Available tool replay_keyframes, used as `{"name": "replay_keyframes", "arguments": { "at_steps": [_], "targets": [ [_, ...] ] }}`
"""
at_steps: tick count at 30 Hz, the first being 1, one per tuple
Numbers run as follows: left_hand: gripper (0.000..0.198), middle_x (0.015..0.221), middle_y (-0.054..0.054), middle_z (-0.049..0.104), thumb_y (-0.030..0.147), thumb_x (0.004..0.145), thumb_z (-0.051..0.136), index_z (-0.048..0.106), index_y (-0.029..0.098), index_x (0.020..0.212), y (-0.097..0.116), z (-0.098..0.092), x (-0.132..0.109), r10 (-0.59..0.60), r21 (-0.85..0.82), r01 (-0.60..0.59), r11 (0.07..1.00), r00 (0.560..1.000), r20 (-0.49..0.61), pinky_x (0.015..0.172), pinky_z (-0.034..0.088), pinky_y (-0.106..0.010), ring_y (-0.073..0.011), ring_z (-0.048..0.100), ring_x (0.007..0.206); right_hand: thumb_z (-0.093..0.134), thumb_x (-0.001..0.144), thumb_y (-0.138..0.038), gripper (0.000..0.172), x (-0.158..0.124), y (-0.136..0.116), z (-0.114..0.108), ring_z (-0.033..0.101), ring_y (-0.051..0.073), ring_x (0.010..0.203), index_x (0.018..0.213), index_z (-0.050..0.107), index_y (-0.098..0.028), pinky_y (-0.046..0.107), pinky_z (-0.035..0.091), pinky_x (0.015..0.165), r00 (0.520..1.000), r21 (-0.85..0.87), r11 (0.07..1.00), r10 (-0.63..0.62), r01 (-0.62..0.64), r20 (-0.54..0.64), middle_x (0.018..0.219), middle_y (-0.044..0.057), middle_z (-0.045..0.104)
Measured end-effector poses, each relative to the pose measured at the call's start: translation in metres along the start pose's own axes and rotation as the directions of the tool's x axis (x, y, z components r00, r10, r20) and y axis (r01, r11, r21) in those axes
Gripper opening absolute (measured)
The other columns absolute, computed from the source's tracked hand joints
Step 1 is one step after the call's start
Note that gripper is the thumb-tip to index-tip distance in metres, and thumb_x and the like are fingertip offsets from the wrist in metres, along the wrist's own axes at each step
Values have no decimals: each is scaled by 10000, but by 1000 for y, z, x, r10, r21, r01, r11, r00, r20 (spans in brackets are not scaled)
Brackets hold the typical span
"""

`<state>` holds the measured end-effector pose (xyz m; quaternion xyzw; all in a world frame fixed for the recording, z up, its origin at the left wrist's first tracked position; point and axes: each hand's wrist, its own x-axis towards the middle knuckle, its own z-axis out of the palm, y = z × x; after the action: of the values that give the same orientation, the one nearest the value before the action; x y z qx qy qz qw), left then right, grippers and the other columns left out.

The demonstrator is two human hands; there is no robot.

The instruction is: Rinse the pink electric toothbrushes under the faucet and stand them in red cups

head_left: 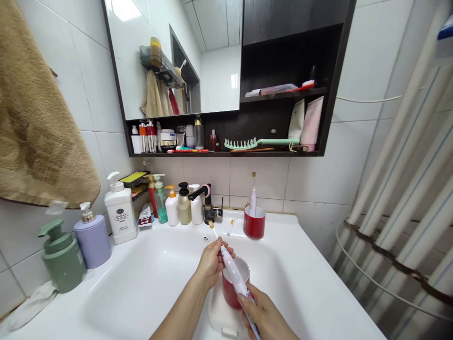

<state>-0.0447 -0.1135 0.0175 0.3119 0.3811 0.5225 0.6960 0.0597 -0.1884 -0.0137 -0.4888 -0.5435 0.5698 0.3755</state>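
Over the white sink (148,274), my left hand (211,262) is closed round a red cup (234,289), with its fingertips touching the upper part of a white and pink electric toothbrush (231,267). My right hand (264,316) grips the lower handle of that toothbrush. The brush head points up and away toward the black tap (205,200). The cup's inside is hidden behind the toothbrush and my fingers.
A second red cup (254,222) with another toothbrush stands on the sink's back rim. Several pump bottles (120,210) line the left rim and back. A brown towel (35,123) hangs at left. A dark shelf (226,141) with toiletries hangs above; a striped curtain (406,198) is at right.
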Motion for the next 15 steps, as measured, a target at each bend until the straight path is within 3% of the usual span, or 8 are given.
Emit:
{"name": "replay_keyframes", "arguments": {
  "at_steps": [9, 15],
  "targets": [
    [171, 507, -9, 557, 290, 684, 453, 445, 134, 615, -4, 4, -3, 11, 15, -11, 1000, 1000, 9, 480, 390, -182, -90, 538, 469, 355, 690, -388, 345, -2, 2, -1, 294, 26, 236, 907, 372, -121, 164, 210, 276, 997, -115, 992, -52, 44, -64, 396, -101, 359],
    [182, 496, -5, 553, 312, 665, 473, 435, 142, 612, -3, 6, -6, 24, 24, -25, 999, 999, 43, 477, 383, -199, -100, 533, 458, 366, 648, -484, 426, -2, 0, 0, 247, 25, 235, 905, 338, -145, 151, 208, 261, 1000, 37, 999, -18, 17, 11, 354, -113, 335]
  ]
}}
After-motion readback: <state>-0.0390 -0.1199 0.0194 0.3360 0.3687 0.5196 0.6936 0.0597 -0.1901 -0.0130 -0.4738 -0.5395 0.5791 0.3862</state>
